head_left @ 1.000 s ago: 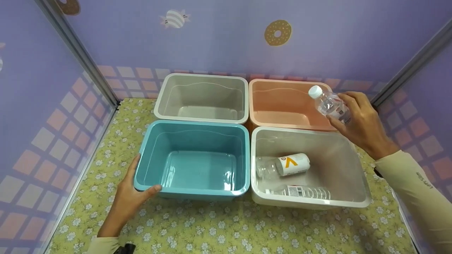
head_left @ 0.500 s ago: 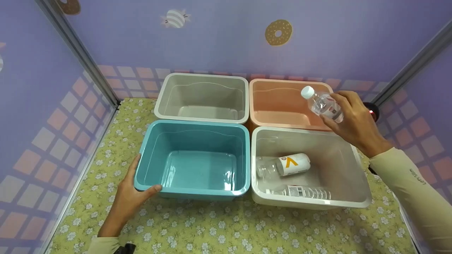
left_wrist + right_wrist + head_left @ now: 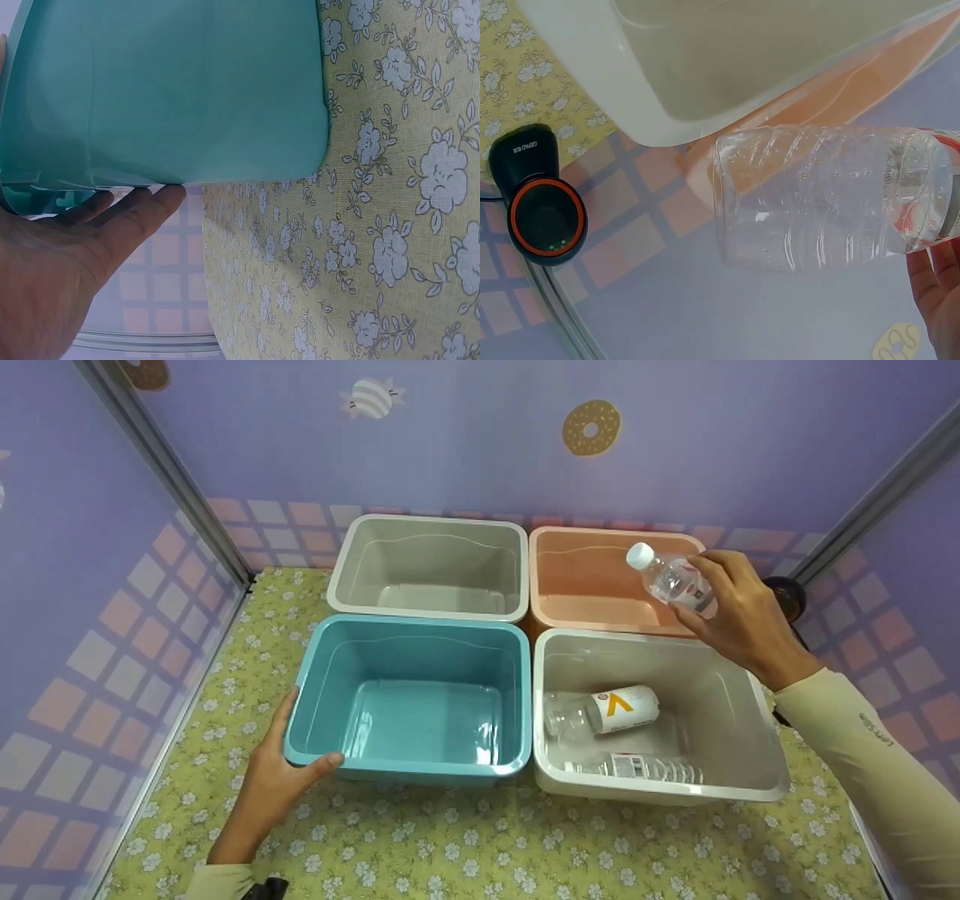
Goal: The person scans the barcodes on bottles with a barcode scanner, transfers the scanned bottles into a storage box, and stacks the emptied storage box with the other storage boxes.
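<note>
Head view: the right hand (image 3: pixel 739 604) has just drifted left, gripping a clear bottle (image 3: pixel 677 583) tilted across the orange bin (image 3: pixel 581 570), so it's aloft, not let go. The left hand (image 3: pixel 274 769) hasn't budged. Left wrist: spread fingers touch the blue bin (image 3: pixel 202 90) outside. Right wrist: the bottle's ridged base juts free.
</note>
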Demonstrator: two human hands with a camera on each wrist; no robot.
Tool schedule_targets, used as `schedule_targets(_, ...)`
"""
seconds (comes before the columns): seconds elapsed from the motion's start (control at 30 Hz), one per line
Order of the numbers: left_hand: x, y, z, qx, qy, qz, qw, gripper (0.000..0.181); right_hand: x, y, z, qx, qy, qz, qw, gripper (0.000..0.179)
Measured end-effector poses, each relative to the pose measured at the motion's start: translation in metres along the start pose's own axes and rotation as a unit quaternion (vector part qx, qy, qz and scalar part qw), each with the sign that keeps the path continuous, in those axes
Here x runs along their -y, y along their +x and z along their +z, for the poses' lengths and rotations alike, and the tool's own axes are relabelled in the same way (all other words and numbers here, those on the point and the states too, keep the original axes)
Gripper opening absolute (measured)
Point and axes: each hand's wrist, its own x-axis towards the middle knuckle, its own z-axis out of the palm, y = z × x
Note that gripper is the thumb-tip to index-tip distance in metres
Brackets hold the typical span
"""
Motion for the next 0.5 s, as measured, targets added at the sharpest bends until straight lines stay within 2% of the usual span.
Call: schedule_targets(0.5,0.0003,-0.0003,0.0014,-0.006,0.003,0.000,1.0000,0.114,0.0072,0.0107,0.0099,0.006,0.013,-0.015,0.9998,0.069)
